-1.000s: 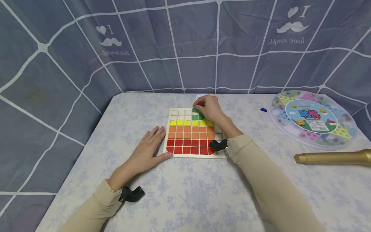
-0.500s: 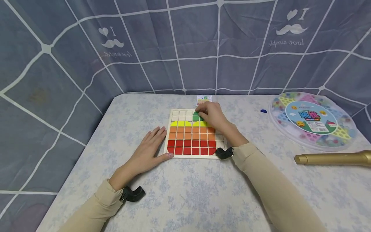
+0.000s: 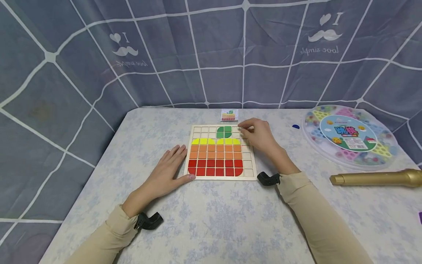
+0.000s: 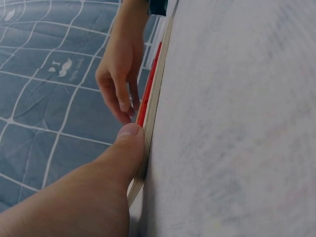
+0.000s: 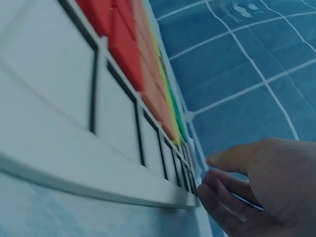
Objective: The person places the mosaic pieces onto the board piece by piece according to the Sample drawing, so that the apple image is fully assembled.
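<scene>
A wooden grid board lies in the middle of the table. Red, orange and yellow tiles fill its lower rows, and two green pieces sit above them. My left hand lies flat on the table by the board's left side. Its thumb touches the board's near left corner. My right hand hovers at the board's far right corner, fingers loosely curled. In the right wrist view nothing shows between its fingers beside the board's corner.
A small picture card lies just beyond the board. A round plastic game box sits at the right, with a small blue piece beside it. A gold cylinder lies at the right. A grey checked cloth hangs behind.
My right hand has left the green pieces and drawn right to the board's far right corner, uncovering them in the grid. My left hand has stayed where it was.
</scene>
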`<state>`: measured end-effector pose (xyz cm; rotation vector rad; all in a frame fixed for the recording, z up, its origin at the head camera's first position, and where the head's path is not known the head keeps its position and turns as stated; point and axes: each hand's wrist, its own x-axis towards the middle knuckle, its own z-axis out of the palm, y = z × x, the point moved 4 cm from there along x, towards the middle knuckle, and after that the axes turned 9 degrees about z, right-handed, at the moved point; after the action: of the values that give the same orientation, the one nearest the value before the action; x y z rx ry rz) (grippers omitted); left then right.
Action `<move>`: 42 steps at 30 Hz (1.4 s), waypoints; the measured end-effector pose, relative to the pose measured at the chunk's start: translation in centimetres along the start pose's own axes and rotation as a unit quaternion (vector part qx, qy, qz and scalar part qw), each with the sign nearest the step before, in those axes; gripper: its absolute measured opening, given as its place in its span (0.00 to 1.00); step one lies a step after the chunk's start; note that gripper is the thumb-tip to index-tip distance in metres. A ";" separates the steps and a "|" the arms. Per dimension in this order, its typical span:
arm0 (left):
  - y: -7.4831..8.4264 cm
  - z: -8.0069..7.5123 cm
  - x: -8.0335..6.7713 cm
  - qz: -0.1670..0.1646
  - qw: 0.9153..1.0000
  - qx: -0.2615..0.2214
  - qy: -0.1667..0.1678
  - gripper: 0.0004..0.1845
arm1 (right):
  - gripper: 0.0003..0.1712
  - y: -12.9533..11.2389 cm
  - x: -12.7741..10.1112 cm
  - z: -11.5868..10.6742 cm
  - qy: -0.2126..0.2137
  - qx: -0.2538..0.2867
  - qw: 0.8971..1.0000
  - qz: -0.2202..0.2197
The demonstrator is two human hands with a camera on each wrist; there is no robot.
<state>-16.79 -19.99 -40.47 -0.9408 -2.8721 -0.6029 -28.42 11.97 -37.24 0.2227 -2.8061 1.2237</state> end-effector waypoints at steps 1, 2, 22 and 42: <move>0.0 0.0 0.1 0.000 1.000 0.000 0.000 0.53 | 0.14 0.2 0.0 -0.4 0.011 0.002 1.000 0.003; 0.0 0.1 0.1 0.000 1.000 -0.001 0.000 0.53 | 0.14 0.4 -0.1 -0.8 0.022 0.004 1.000 0.006; -0.2 0.1 0.2 -0.001 1.000 0.001 0.002 0.53 | 0.33 5.4 -0.3 -3.7 0.155 -0.119 0.966 0.167; -0.1 0.3 0.1 -0.002 1.000 -0.004 0.007 0.52 | 0.25 7.5 0.5 -4.1 0.194 -0.082 0.969 0.133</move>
<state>-16.94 -19.86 -40.76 -0.9289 -2.8618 -0.6189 -30.10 19.93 -39.83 -0.3743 -2.6216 0.9403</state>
